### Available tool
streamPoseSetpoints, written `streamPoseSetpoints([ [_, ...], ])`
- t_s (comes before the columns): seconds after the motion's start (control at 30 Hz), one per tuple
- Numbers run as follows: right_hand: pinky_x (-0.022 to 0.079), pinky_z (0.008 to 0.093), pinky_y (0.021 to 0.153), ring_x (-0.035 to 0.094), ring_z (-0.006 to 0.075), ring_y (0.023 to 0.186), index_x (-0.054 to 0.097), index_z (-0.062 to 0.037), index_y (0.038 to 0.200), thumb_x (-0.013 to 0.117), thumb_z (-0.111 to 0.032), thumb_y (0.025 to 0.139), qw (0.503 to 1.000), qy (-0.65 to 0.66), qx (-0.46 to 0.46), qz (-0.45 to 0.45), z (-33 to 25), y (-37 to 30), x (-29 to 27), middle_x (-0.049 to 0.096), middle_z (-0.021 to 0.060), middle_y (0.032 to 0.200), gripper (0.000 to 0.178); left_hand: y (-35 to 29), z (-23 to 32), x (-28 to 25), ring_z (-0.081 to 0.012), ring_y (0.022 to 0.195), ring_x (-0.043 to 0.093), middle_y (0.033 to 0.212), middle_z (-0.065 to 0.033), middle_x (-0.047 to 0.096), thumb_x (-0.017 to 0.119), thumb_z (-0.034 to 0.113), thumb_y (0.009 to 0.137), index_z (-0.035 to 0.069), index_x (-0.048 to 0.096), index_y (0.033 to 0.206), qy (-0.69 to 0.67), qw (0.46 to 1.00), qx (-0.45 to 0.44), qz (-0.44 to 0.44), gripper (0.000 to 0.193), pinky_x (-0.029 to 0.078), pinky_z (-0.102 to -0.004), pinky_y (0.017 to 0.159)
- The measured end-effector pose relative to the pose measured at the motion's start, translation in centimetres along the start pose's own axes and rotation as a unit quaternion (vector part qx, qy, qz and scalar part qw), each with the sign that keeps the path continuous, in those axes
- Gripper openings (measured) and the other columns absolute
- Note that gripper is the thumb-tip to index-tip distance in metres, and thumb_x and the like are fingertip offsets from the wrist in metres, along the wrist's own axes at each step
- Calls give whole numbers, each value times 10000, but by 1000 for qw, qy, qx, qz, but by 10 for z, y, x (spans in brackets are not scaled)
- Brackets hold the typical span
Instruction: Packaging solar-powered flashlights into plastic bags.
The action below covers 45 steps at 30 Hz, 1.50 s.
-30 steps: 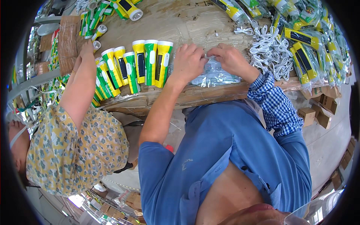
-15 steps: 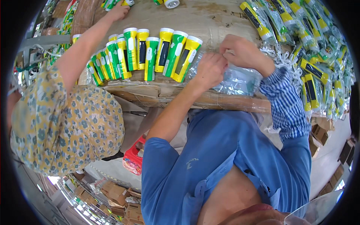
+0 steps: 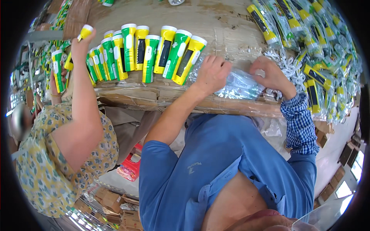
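Clear plastic bags [image 3: 241, 85] lie in a loose pile at the table's near edge, in front of me. Over the pile's left side is my left hand [image 3: 214, 75], its fingers curled inward; what they hold, if anything, is hidden. At the right end of the bags, beside a heap of white cords [image 3: 287, 63], my right hand [image 3: 271, 75] is bent, with a gap between thumb and forefinger. A row of yellow and green flashlights [image 3: 177, 54] with white heads lies just left of my left hand, the nearest one [image 3: 189, 61] close to the bags.
Many bagged flashlights [image 3: 320, 42] are heaped on the right. At left, a co-worker in a flowered top [image 3: 73, 154] holds flashlights [image 3: 84, 32] in raised hands. The table [image 3: 216, 23] has a brown, taped covering. A red container [image 3: 130, 168] stands below the table edge.
My hands have moved apart: the right went rightward and down toward the cords, the left slightly left. The co-worker's arm has drawn back from the far side of the table, now with a flashlight.
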State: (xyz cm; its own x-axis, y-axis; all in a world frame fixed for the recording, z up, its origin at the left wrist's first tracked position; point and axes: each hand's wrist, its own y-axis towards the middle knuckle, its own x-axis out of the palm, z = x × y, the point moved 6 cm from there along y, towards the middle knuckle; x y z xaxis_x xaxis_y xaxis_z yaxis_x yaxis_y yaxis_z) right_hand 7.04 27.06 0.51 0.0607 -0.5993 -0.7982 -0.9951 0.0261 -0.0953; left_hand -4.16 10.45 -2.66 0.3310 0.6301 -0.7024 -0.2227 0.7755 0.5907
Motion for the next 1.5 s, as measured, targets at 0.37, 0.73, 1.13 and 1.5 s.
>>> streamPoseSetpoints([
  [0.37,472,414,945,592,316,1098,663,-92,1126,653,-33,715,922,-182,-325,102,-80,176,54,638,90,1126,416,-4,-4,-10,-287,873,601,833,-69,618,704,94,740,84,641,818,-79,996,22,-38,102,463,-419,829],
  [0.73,524,394,826,658,318,906,612,-77,1146,744,-147,684,976,-53,95,190,23,42,-52,684,143,1011,486,13,7,-2,-264,893,623,846,-68,631,653,55,745,72,591,831,-56,989,85,-111,108,480,-411,881],
  [1.13,521,408,866,672,338,966,620,-75,1150,760,-165,694,931,28,238,274,20,-61,-62,686,178,1049,486,53,-7,22,-241,974,626,985,-7,681,698,111,755,138,696,987,-11,970,135,-201,234,464,-410,851],
  [1.5,503,464,927,583,409,1081,569,-13,1146,645,154,637,957,-167,16,237,-7,-81,-76,601,176,1136,541,81,-16,46,-230,1045,615,907,-27,664,683,181,881,134,684,953,-88,959,101,-251,86,344,-493,1102],
])
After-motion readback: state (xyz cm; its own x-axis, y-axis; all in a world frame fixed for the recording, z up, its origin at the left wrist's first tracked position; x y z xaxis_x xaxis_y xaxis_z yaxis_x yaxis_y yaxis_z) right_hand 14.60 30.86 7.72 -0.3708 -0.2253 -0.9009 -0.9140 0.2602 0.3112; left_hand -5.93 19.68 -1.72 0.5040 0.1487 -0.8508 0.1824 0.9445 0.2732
